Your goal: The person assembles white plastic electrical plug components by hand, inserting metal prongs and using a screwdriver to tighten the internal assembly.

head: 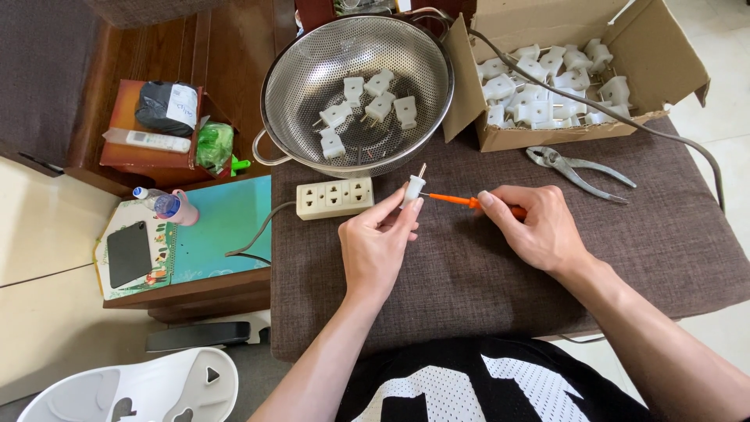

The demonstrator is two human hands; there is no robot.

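Near the middle of the frame, the left hand is pinching a small white plug between thumb and fingertips, holding it upright with its metal prongs pointing up. The right hand, just to the right, is gripping an orange-handled screwdriver with its fingers closed around the handle, and the tip is touching the side of the plug. Both hands are hovering over a dark brown cloth-covered table. A cream power strip is lying just left of the plug. In the upper middle, a metal colander is holding several white plugs, and at the upper right a cardboard box is holding many more. Grey pliers are lying below the box.
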